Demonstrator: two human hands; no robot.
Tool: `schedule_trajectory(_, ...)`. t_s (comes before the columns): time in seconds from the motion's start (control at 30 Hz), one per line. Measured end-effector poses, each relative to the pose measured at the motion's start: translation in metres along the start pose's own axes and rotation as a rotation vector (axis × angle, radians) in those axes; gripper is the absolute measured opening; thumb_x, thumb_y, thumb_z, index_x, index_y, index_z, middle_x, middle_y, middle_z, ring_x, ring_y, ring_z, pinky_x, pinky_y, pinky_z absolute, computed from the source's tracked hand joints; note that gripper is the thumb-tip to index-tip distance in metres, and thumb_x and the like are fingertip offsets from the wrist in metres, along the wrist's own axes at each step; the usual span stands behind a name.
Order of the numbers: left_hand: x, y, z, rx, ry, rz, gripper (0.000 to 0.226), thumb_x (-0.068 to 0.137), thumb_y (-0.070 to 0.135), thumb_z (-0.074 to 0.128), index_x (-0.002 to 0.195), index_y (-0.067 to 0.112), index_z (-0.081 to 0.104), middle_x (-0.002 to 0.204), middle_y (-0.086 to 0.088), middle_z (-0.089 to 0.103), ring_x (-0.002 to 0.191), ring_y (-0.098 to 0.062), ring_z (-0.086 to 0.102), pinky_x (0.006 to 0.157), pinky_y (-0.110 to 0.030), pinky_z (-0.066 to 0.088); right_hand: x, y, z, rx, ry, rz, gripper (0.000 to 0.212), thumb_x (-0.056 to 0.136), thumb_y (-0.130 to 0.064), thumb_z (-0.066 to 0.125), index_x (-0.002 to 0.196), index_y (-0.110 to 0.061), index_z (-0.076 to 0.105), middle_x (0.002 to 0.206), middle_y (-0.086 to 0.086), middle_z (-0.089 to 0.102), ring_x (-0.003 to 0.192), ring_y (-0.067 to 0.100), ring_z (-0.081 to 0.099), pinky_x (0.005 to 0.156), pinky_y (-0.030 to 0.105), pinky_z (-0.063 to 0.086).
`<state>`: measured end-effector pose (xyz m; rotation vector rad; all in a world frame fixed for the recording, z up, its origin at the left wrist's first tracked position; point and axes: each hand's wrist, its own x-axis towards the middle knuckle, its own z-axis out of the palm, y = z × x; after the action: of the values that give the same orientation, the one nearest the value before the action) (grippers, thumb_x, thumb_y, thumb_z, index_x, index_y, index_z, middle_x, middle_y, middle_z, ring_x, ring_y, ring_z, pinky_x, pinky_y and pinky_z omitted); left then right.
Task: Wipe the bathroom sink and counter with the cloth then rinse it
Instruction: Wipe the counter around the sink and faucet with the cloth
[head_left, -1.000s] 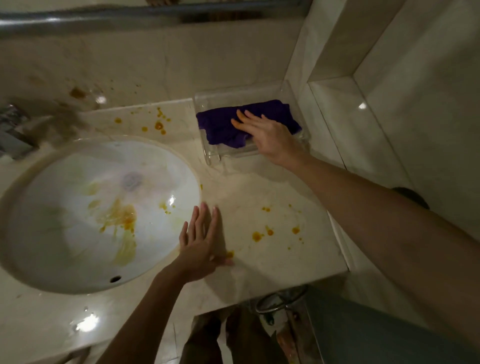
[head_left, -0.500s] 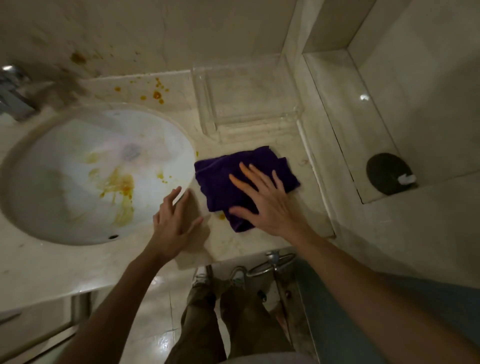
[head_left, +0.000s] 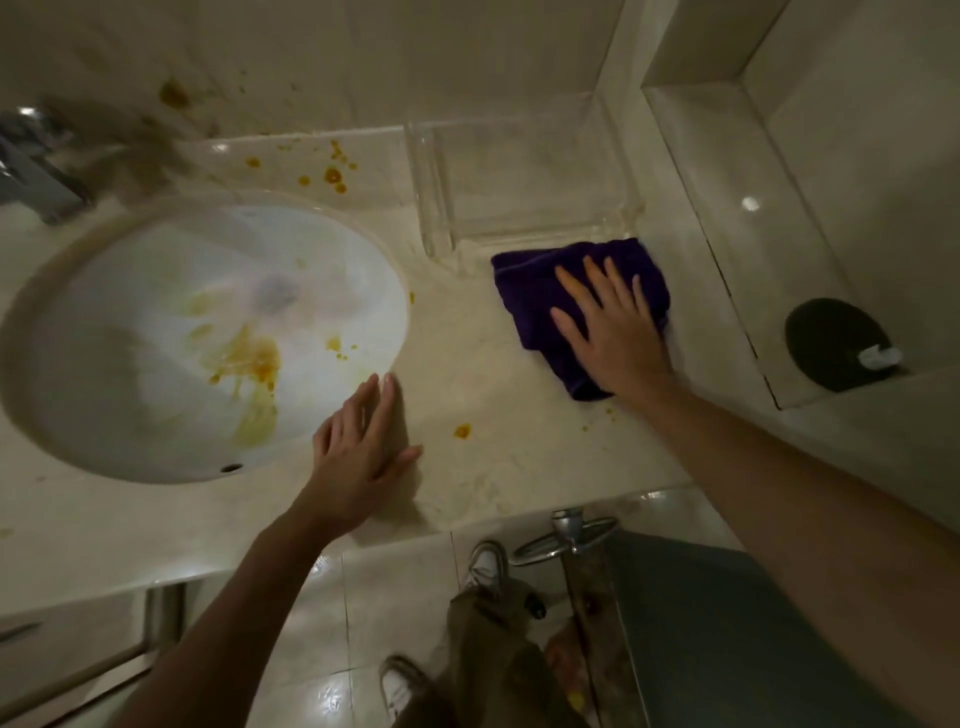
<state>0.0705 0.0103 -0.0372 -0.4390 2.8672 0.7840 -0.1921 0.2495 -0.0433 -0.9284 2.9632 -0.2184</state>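
A purple cloth (head_left: 535, 283) lies flat on the beige marble counter (head_left: 498, 457), just in front of the clear tray. My right hand (head_left: 610, 332) presses down on the cloth with fingers spread. My left hand (head_left: 358, 457) rests flat on the counter beside the sink's right rim, holding nothing. The white oval sink (head_left: 171, 338) carries orange-yellow smears around its middle. Orange spots (head_left: 332, 174) dot the counter behind the sink, and one spot (head_left: 462, 430) sits between my hands.
An empty clear plastic tray (head_left: 524, 171) stands at the back of the counter against the wall. A metal faucet (head_left: 36, 171) is at the far left. A black round object (head_left: 831, 338) sits on the lower ledge to the right. My legs and shoes are below the counter edge.
My right hand dragged the cloth out of the tray onto the counter, then slid it right and back toward the tray. My left hand stayed flat beside the sink.
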Motion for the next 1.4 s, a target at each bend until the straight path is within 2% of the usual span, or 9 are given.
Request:
schedule_trajectory(0.17, 0.003, -0.014, -0.013, -0.164, -0.051, 0.047, 0.086, 0.081, 0.063, 0.038, 0.155, 0.031, 0.009, 0.159, 0.000, 0.015, 0.144, -0.020, 0.022, 0.112, -0.039, 0.019, -0.050, -0.065, 0.003, 0.013, 0.016, 0.115, 0.076, 0.093, -0.078, 0.024, 0.157, -0.036, 0.026, 0.164, 0.006, 0.029, 0.154, 0.029, 0.015, 0.123, 0.061, 0.008)
schedule_trajectory(0.27, -0.006, -0.027, -0.022, -0.117, -0.022, 0.093, 0.075, 0.083, 0.049, 0.039, 0.153, 0.027, 0.023, 0.155, -0.008, 0.026, 0.135, -0.034, 0.038, 0.105, -0.051, 0.035, -0.111, -0.116, 0.009, 0.014, -0.056, 0.024, 0.081, 0.088, -0.084, 0.022, 0.158, -0.042, 0.018, 0.167, 0.001, 0.020, 0.156, 0.027, 0.009, 0.121, 0.065, 0.005)
schedule_trajectory(0.33, -0.016, -0.033, -0.023, -0.087, 0.012, 0.050, 0.070, 0.085, 0.047, 0.039, 0.151, 0.030, 0.025, 0.153, -0.010, 0.028, 0.134, -0.035, 0.038, 0.103, -0.055, 0.033, -0.135, -0.137, 0.013, -0.004, -0.110, -0.075, 0.083, 0.087, -0.086, 0.022, 0.158, -0.044, 0.015, 0.168, -0.001, 0.016, 0.156, 0.027, 0.008, 0.119, 0.067, 0.003)
schedule_trajectory(0.47, -0.026, -0.045, -0.017, -0.062, -0.044, 0.050, 0.073, 0.085, 0.053, 0.036, 0.153, 0.035, 0.015, 0.150, -0.005, 0.031, 0.135, -0.026, 0.034, 0.107, -0.043, 0.024, -0.124, -0.101, 0.008, -0.037, -0.102, -0.143, 0.081, 0.088, -0.083, 0.030, 0.158, -0.042, 0.020, 0.167, -0.001, 0.021, 0.155, 0.022, 0.012, 0.119, 0.066, 0.009)
schedule_trajectory(0.63, -0.026, -0.044, -0.011, -0.022, -0.039, 0.032, 0.072, 0.084, 0.060, 0.028, 0.151, 0.046, 0.004, 0.153, 0.001, 0.029, 0.141, -0.020, 0.026, 0.105, -0.031, 0.015, -0.098, -0.012, -0.014, -0.083, -0.091, 0.077, 0.079, 0.095, -0.078, 0.018, 0.160, -0.034, 0.009, 0.168, 0.005, 0.017, 0.156, 0.023, 0.011, 0.126, 0.052, 0.007)
schedule_trajectory(0.83, -0.029, -0.040, -0.012, 0.014, -0.038, 0.017, 0.070, 0.087, 0.061, 0.024, 0.151, 0.046, -0.002, 0.156, -0.002, 0.026, 0.140, -0.024, 0.027, 0.103, -0.030, 0.017, -0.159, -0.061, -0.002, -0.013, -0.073, 0.231, 0.087, 0.090, -0.082, 0.020, 0.161, -0.031, 0.009, 0.168, 0.007, 0.015, 0.156, 0.025, 0.008, 0.125, 0.054, 0.005)
schedule_trajectory(1.03, -0.028, -0.039, -0.014, 0.028, -0.055, 0.024, 0.071, 0.088, 0.061, 0.020, 0.152, 0.041, -0.002, 0.158, -0.004, 0.022, 0.141, -0.026, 0.025, 0.110, -0.039, 0.021, -0.047, -0.037, -0.004, 0.016, -0.047, 0.196, 0.086, 0.088, -0.083, 0.016, 0.159, -0.035, 0.015, 0.166, 0.009, 0.021, 0.155, 0.027, 0.013, 0.125, 0.054, 0.009)
schedule_trajectory(1.23, -0.026, -0.041, -0.012, 0.030, -0.058, 0.015, 0.072, 0.085, 0.064, 0.017, 0.150, 0.045, -0.008, 0.161, 0.000, 0.015, 0.144, -0.023, 0.018, 0.111, -0.037, 0.017, 0.033, -0.043, 0.003, 0.052, -0.007, 0.219, 0.088, 0.085, -0.086, 0.019, 0.158, -0.037, 0.019, 0.166, 0.009, 0.022, 0.155, 0.027, 0.013, 0.125, 0.054, 0.008)
schedule_trajectory(1.4, -0.029, -0.040, -0.015, 0.014, -0.048, 0.014, 0.073, 0.085, 0.063, 0.021, 0.151, 0.045, -0.005, 0.159, -0.001, 0.020, 0.142, -0.024, 0.023, 0.106, -0.033, 0.018, -0.073, -0.082, 0.001, 0.027, -0.058, 0.164, 0.089, 0.087, -0.087, 0.017, 0.159, -0.036, 0.012, 0.167, 0.007, 0.019, 0.155, 0.027, 0.011, 0.124, 0.057, 0.010)
